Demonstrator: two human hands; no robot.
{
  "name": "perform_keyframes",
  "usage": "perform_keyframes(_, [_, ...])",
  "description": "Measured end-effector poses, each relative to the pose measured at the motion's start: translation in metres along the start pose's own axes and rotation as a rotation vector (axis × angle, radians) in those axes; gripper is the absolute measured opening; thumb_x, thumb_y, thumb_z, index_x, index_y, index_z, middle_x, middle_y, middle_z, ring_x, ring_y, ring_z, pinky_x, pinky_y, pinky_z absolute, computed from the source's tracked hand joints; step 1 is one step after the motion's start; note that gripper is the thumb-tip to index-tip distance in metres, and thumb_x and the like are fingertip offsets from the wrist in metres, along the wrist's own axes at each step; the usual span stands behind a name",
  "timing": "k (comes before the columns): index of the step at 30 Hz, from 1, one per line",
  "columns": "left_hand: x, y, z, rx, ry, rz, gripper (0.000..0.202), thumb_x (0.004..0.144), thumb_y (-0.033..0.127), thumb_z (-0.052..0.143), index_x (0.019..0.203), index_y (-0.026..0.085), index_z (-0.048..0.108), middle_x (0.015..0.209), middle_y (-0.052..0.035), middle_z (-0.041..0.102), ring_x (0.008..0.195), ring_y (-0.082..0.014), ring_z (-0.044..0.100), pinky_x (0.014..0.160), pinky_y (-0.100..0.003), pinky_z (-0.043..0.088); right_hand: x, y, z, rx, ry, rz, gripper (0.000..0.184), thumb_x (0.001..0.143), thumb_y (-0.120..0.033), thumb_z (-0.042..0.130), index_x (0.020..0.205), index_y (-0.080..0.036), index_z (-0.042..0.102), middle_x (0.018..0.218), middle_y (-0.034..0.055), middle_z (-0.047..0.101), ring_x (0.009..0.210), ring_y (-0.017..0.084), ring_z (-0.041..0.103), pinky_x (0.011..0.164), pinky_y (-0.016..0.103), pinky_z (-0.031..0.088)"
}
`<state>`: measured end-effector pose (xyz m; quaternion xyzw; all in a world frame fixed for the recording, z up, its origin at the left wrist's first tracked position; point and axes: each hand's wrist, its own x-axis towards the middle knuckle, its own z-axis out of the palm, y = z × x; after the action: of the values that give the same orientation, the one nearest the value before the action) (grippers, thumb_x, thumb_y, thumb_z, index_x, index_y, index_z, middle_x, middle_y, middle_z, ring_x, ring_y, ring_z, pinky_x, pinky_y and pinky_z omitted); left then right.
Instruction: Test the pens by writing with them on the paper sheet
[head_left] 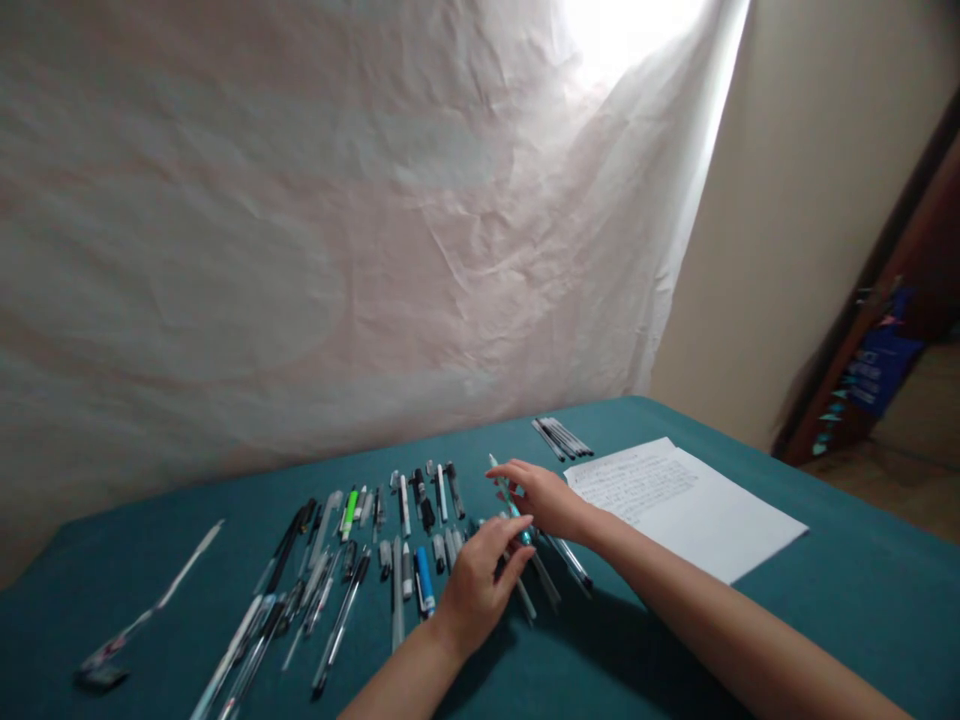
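Note:
A slim pen with a light teal barrel [513, 506] is held between my two hands, tilted with its pale tip pointing away from me. My right hand [550, 499] pinches it near the upper part, fingers closed around the barrel. Lower down, the thumb and fingertips of my left hand [480, 577] close on its near end. Several clear pens [571, 562] lie on the table under and beside my hands, partly hidden by them. Just left of my left hand is a blue pen [424, 580] beside pen parts laid in rows.
Many loose pens and caps [341, 620] spread over the left half of the green table [630, 655], among them a bright green piece [349, 513]. Thin refills [562, 439] lie at the back. Handwritten paper sheets [720, 520] lie right; a crumpled strip [172, 585] far left.

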<state>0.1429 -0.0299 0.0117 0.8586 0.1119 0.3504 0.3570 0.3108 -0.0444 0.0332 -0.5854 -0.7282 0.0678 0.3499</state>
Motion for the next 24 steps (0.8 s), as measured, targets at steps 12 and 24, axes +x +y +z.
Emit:
perform_keyframes(12, [0.011, 0.050, 0.039, 0.346, -0.383, 0.160, 0.025, 0.080, 0.027, 0.047, 0.103, 0.022, 0.055, 0.109, -0.0070, 0.058, 0.101, -0.0214, 0.050, 0.091, -0.039, 0.032, -0.097, 0.073, -0.077, 0.253, 0.296, 0.430, 0.032, 0.079, -0.043, 0.045, 0.088, -0.015, 0.058, 0.064, 0.0026, 0.058, 0.055, 0.014, 0.054, 0.051, 0.025, 0.042])
perform_keyframes(24, [0.024, 0.041, 0.107, 0.566, -0.467, 0.091, 0.054, 0.084, 0.049, 0.023, 0.120, 0.015, 0.042, 0.128, -0.0102, 0.043, 0.120, -0.0224, 0.034, 0.102, -0.043, 0.019, -0.143, 0.105, -0.073, 0.231, 0.344, 0.548, 0.019, 0.077, -0.034, 0.044, 0.075, -0.017, 0.053, 0.058, -0.0021, 0.052, 0.053, 0.011, 0.047, 0.051, 0.023, 0.038])
